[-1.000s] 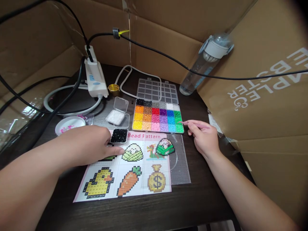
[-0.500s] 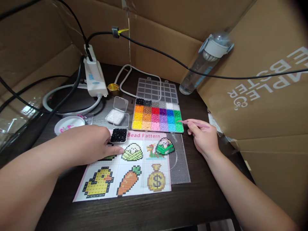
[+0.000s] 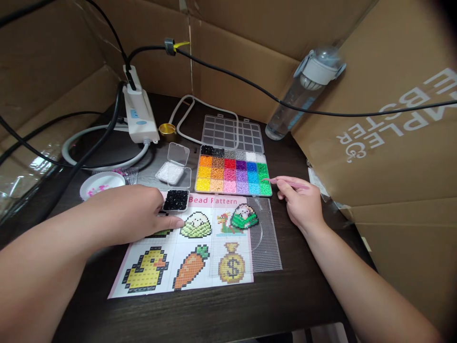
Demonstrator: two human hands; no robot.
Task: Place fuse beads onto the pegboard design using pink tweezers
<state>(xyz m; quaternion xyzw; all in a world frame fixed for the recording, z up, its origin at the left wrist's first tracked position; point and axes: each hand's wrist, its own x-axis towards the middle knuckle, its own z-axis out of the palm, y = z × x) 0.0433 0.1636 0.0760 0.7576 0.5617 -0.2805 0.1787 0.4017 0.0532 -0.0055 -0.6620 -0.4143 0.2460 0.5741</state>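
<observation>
My right hand (image 3: 303, 200) is closed round pink tweezers (image 3: 291, 184). Their tips are at the green beads (image 3: 264, 179) along the right side of a multicoloured bead case (image 3: 233, 193). On the left, my left hand (image 3: 143, 212) rests over the printed bead pattern sheet (image 3: 160, 240), thumb stretched out beside the rice-dumpling picture. Its other fingertips are hidden, close to a small box of black beads (image 3: 176, 200). A clear pegboard (image 3: 268, 243) overlaps the sheet's right side, bearing a partly green bead figure (image 3: 244, 216) with a black outline.
Behind the black beads stands an open box of white beads (image 3: 170, 173). A white dish (image 3: 117, 179) with pink beads lies at left, near a power strip (image 3: 143, 119). A gold cup (image 3: 167, 131), a water bottle (image 3: 303, 95), cables and cardboard walls (image 3: 392, 166) surround the table.
The view has shifted very slightly. Both hands hold almost the same positions, and the tweezer tips stay at the green beads.
</observation>
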